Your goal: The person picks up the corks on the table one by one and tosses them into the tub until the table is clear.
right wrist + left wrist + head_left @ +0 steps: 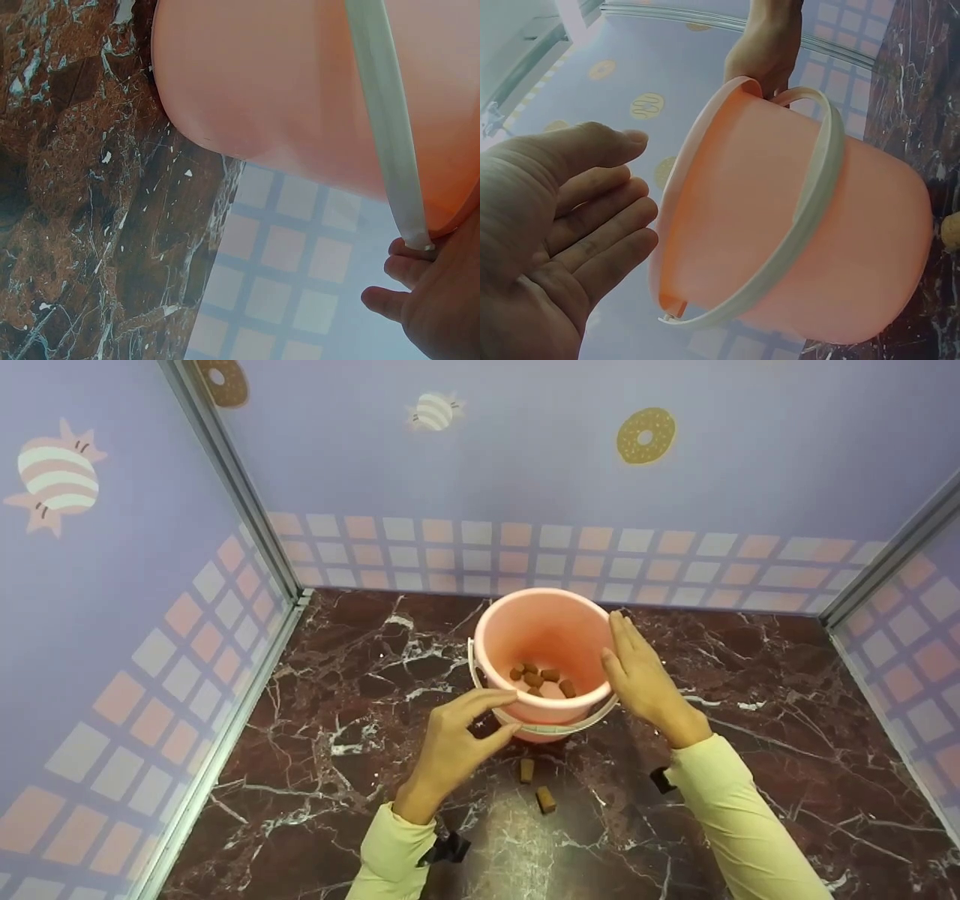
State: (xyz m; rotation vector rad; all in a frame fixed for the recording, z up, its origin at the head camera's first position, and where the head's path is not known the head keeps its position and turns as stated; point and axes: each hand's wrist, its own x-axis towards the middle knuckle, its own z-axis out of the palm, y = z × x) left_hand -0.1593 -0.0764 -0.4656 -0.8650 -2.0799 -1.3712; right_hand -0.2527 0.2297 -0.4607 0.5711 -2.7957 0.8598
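Note:
A pink bucket (551,709) with a white handle (559,729) stands on the dark marbled surface; the handle hangs down at its front. Several small brown cork-like pieces (533,679) lie inside on the bottom. My right hand (641,679) rests against the bucket's right rim, its fingers extended along the outside near the handle's end, as the right wrist view shows. My left hand (457,739) is at the front left of the rim, holding nothing; in the left wrist view its loosely bent fingers (607,225) are apart from the bucket.
Two more cork-like pieces, one (527,770) nearer the bucket and one (545,800) nearer me, lie on the marbled surface (360,795). Patterned panels surround it: a back wall (525,472), a left wall (97,607) and a right wall (907,615). Metal strips (232,480) edge them.

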